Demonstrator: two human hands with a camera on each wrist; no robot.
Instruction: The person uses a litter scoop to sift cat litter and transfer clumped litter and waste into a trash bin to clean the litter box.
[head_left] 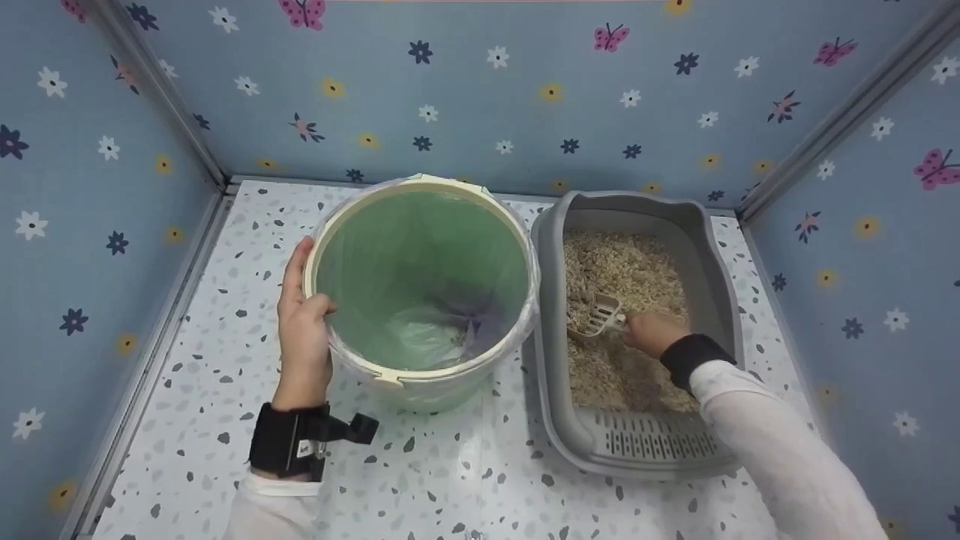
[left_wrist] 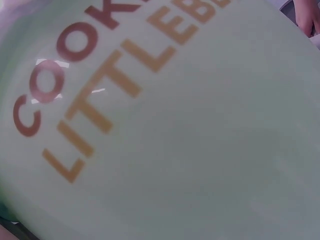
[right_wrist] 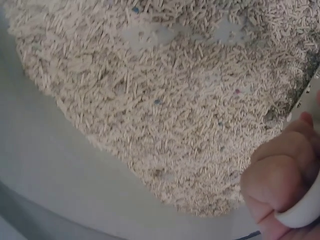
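Note:
A light-coloured slotted litter scoop (head_left: 602, 315) is in my right hand (head_left: 654, 332), its head down in the pale pellet litter (head_left: 630, 262). Fingers of that hand curl round the white handle (right_wrist: 303, 206) in the right wrist view. The litter lies in a grey litter box (head_left: 551, 337) on the right. Left of the box stands a pale green bin (head_left: 442, 394) with a clear liner over its rim. My left hand (head_left: 304, 330) grips the bin's left rim, thumb over the edge and fingers along the outside. Printed lettering on the bin fills the left wrist view.
Blue walls with flowers and butterflies (head_left: 495, 90) enclose the white speckled floor (head_left: 420, 487) at the back and both sides. A crumpled purple piece (head_left: 476, 322) lies at the bottom of the bin. The litter box has a perforated front ledge (head_left: 652, 444).

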